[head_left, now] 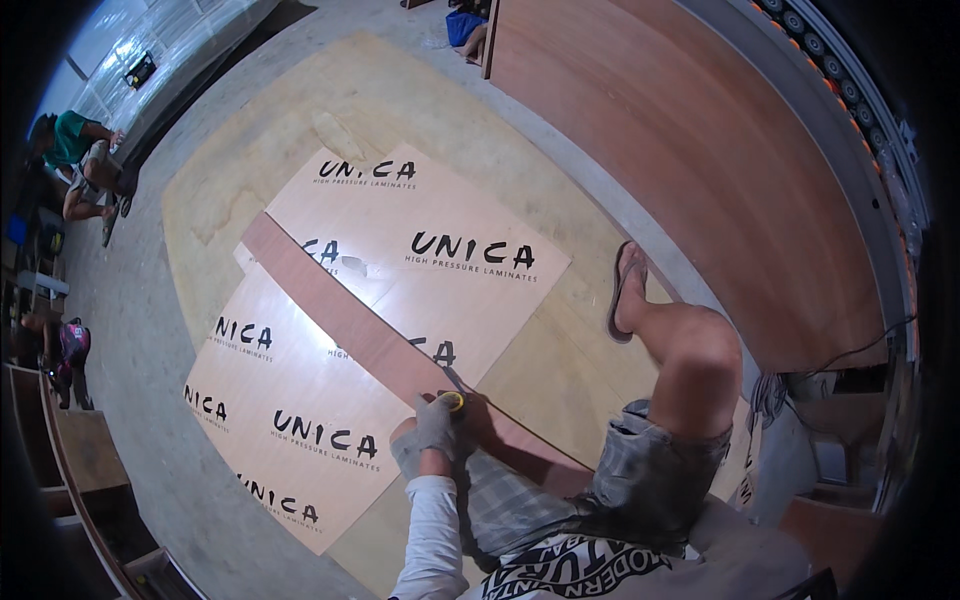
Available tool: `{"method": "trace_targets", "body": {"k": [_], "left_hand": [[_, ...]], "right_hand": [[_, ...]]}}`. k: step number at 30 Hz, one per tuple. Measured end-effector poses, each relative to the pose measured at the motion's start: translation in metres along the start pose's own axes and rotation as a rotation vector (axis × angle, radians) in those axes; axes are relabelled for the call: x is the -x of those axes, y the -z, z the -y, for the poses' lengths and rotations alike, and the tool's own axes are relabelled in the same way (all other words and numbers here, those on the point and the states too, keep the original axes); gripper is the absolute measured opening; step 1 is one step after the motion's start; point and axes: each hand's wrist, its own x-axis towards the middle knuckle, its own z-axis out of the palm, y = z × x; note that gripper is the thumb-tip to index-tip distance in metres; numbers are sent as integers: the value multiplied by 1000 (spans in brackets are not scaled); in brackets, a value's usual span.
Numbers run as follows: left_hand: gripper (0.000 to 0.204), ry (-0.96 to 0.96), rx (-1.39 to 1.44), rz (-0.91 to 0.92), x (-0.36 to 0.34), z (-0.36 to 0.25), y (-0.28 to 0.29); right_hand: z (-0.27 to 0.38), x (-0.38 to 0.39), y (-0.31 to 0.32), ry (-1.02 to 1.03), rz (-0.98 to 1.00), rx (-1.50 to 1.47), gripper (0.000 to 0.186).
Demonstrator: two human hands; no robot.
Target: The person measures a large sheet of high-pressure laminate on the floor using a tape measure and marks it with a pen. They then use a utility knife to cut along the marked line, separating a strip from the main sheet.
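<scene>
My left hand, in a grey glove below a white sleeve, is closed around a small round yellow-and-black object, possibly a tape measure. It rests over a long, narrow reddish plywood strip, which lies diagonally across pale laminate sheets printed with dark lettering. The sheets lie on a larger plywood board on the floor. My right leg is bent beside the strip, with a flip-flop on the foot. My right hand is not visible.
A large upright plywood panel curves along the right, with coiled cable near its lower end. Co-workers crouch at the left; another person's leg shows at the top. Shelving units stand at the lower left.
</scene>
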Motion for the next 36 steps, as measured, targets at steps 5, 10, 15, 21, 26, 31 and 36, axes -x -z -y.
{"method": "trace_targets", "body": {"k": [5, 10, 15, 21, 26, 31, 36], "left_hand": [[44, -55, -279, -116, -11, 16, -2], [48, -111, -359, -161, -18, 23, 0], [55, -144, -449, -222, -40, 27, 8], [56, -127, -27, -209, -66, 25, 20], [62, -89, 43, -168, -48, 12, 12], [74, -110, 96, -166, -45, 11, 11], [72, -148, 94, -161, -52, 15, 15]], "right_hand": [[-48, -17, -7, -108, -68, 3, 38], [-64, -10, -11, -148, -69, -23, 38], [-61, -9, -12, -163, -76, -53, 38], [-67, -8, -12, -174, -86, -70, 39], [-72, -12, -10, -193, -103, -94, 39], [-75, -16, -8, -201, -116, -101, 40], [-78, -15, -8, -217, -120, -98, 40]]}}
